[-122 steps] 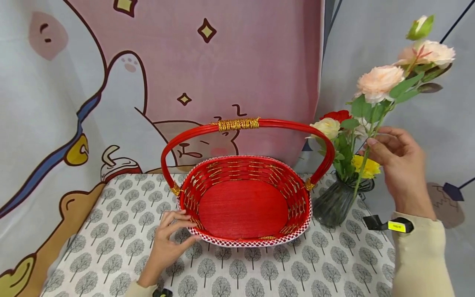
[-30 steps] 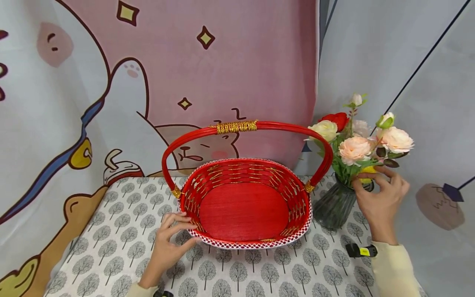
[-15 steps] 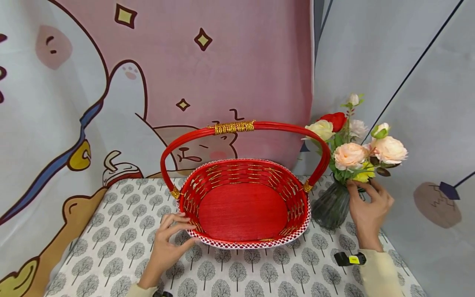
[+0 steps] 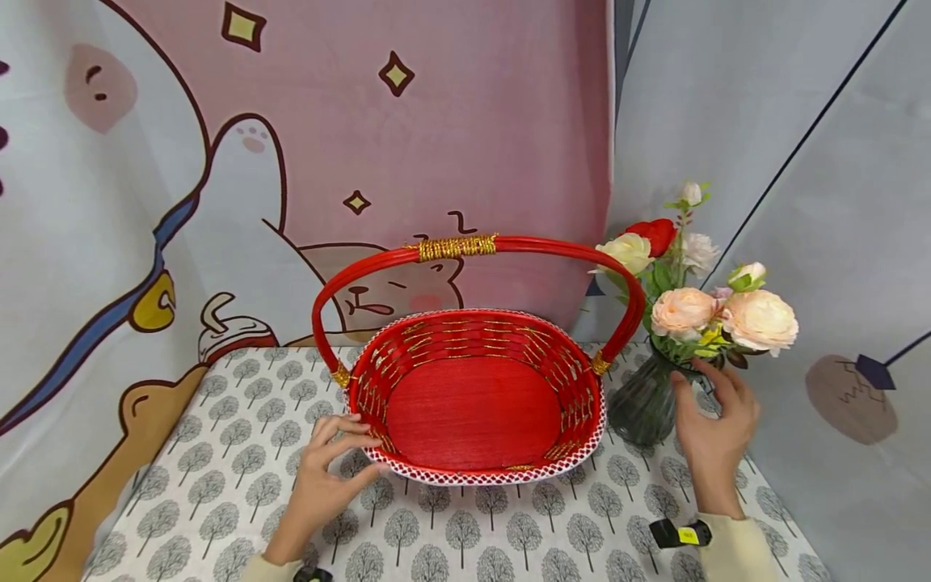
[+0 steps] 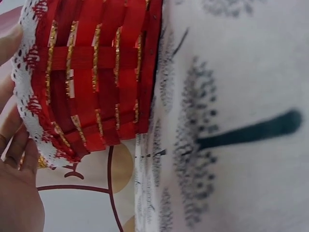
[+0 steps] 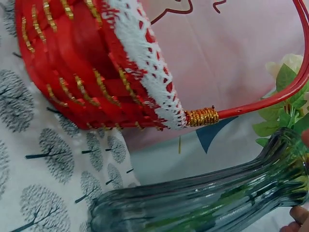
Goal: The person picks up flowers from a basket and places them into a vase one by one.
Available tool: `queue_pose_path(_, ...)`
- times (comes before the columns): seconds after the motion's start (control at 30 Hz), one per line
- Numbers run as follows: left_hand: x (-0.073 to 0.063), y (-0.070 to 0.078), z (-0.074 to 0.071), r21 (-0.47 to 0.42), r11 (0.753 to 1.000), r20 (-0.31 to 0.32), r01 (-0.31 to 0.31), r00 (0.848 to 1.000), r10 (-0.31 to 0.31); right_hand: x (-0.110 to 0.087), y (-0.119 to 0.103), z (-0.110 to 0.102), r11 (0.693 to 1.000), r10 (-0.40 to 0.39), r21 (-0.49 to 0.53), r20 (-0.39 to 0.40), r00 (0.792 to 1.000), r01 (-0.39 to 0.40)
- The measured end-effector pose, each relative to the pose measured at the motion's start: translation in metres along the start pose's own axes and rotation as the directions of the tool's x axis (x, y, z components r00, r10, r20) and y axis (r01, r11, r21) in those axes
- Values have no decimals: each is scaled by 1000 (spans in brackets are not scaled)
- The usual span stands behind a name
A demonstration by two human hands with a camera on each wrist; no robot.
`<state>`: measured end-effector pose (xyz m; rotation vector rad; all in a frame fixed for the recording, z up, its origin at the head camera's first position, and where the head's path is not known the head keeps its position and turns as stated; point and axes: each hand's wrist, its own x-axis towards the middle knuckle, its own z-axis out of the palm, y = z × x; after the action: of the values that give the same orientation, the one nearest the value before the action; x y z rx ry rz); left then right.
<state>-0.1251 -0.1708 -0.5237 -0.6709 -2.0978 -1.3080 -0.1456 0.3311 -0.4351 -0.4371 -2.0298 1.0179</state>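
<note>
A red woven oval basket (image 4: 473, 478) with white lace edging and a tall gold-wrapped handle stands upright in the middle of the table. My left hand (image 4: 327, 469) holds its front left rim, fingers over the edge and thumb outside. To the basket's right, a dark ribbed glass vase (image 4: 640, 408) carries artificial flowers. A spray of pale pink flowers (image 4: 760, 321) leans right, beside red (image 4: 658, 234), cream (image 4: 627, 253) and partly hidden yellow blooms (image 4: 710, 339). Thumb and fingers of my right hand (image 4: 716, 436) grip the vase's neck; in the right wrist view, fingertips show on both sides of its mouth.
A white tablecloth (image 4: 473, 529) with grey tree prints covers the table. Behind it hangs a pink and white cartoon curtain (image 4: 509, 121), and a grey curtain (image 4: 822, 202) borders the right side, close to the flowers.
The pale pink flower spray, earlier held by its stem above the vase, now stands in it. My right hand has let the stem go and moved down to the vase's neck. The left hand stayed put.
</note>
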Motion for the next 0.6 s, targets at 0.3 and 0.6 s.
queue_pose_path(0.3, 5, 16, -10, 79, 996, 51, 42, 998, -46, -16, 7, -20, 981, -193, -25, 60, 979, 195)
queue_pose_path(0.6, 2, 17, -42, 292, 940, 59, 177, 978, -202, -45, 4, -26, 934, -351, -4, 168, 921, 357)
